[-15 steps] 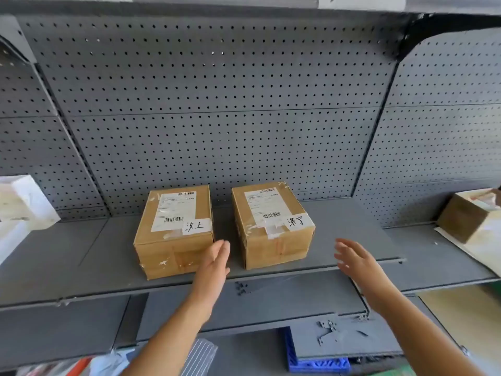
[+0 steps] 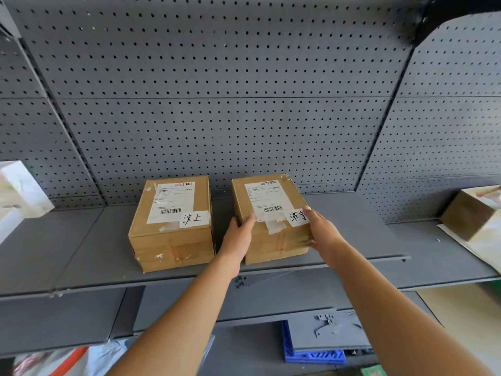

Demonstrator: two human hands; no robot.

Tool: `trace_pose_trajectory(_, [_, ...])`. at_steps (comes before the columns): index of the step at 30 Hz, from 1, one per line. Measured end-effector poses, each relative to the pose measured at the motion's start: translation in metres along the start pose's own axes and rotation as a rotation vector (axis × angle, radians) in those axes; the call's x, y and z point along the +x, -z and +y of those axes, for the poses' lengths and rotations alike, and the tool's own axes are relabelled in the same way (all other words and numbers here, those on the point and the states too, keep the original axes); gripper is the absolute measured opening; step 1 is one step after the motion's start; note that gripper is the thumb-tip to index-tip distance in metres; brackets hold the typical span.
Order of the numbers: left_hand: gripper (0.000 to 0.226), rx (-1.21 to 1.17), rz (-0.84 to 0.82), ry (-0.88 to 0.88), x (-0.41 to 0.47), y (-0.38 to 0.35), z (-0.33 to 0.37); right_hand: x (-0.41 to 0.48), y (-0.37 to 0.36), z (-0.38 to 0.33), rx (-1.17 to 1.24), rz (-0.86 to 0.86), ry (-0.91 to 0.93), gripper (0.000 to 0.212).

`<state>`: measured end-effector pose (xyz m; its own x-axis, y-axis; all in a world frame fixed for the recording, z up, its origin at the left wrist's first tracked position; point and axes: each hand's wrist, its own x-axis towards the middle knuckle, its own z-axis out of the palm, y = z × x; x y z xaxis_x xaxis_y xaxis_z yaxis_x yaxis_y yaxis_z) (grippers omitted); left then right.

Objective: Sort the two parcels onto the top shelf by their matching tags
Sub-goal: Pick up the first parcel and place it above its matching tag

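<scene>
White box [image 2: 19, 191]: far left of the left parcel, on the neighbouring shelf, tilted; contents not visible.
Left parcel [image 2: 173, 223]: taped cardboard box, sealed, on the shelf [image 2: 352, 226], untouched; a handwritten tag [image 2: 193, 219] sits at the near edge of its top.
Left hand [image 2: 238, 234]: in the gap just right of the left parcel, palm flat against the right parcel's left side, fingers curled over its top edge.
Right parcel [image 2: 271, 229]: just right of the left parcel, apart from it, sealed, base on the shelf; its own tag [image 2: 298, 217] is partly covered by a finger.
Right hand [image 2: 325, 234]: pressed to the right parcel's right side, thumb on top; together the two hands clamp this box.
Open carton [image 2: 471, 213]: far right of the left parcel, lying on pale paper; inside too unclear to tell.
Top shelf: above the left parcel, out of view, so its tags cannot be read.
Risk, slip: grip is by side pressure alone, so a heavy box may slide down on lifting.
Risk, knock: the left hand is tight in the gap and could nudge the left parcel.
Risk, mis-sort: the covered tag could be misread.
</scene>
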<state>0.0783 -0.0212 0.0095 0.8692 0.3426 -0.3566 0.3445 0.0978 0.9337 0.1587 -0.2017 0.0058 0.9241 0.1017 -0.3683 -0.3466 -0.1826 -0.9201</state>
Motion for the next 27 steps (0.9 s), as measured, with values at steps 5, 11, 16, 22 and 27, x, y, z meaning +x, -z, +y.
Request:
trace_pose_trajectory(5, [0.062,0.006,-0.005,-0.067,-0.002,-0.003,-0.007,-0.001,0.000,0.006,0.008,-0.001,-0.010,0.030])
trace_pose_trajectory(11, [0.057,0.004,-0.017,-0.127,-0.025,-0.004,-0.003,-0.021,0.006,0.016,0.008,0.003,0.022,0.036])
trace_pose_trajectory(16, [0.051,0.026,-0.010,-0.268,-0.053,0.005,-0.002,-0.062,0.012,0.019,0.014,0.024,0.148,0.032])
trace_pose_trajectory(22, [0.050,-0.019,-0.014,-0.427,-0.101,0.024,-0.007,-0.129,0.013,0.014,0.061,-0.034,0.389,0.038])
trace_pose_trajectory(27, [0.053,-0.057,-0.014,-0.517,-0.142,0.038,-0.010,-0.167,0.011,0.013,0.089,-0.100,0.493,0.048])
